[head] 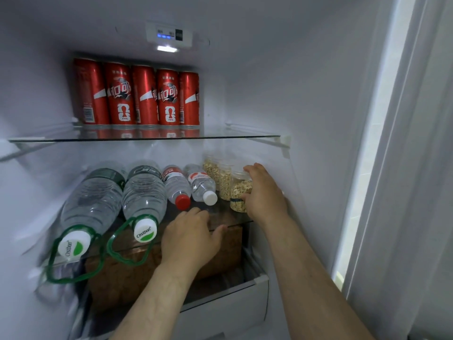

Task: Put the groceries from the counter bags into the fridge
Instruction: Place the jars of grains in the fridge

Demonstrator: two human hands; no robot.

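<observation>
Setting: household fridge (269,82) interior, probably within a home kitchen. White fridge standing open, control panel (169,35) glowing blue overhead. Red drink cans (137,94) lining the upper glass shelf (245,134); water bottles (144,192) lying on the shelf below, grain jars (224,182) standing beside them; drawer (220,305) sitting underneath.

My left hand (190,238) and my right hand (266,192), both bare. My left forearm (157,303) and right forearm (318,278) are uncovered along all their visible length, from wrist to the lower edge of the view.
</observation>
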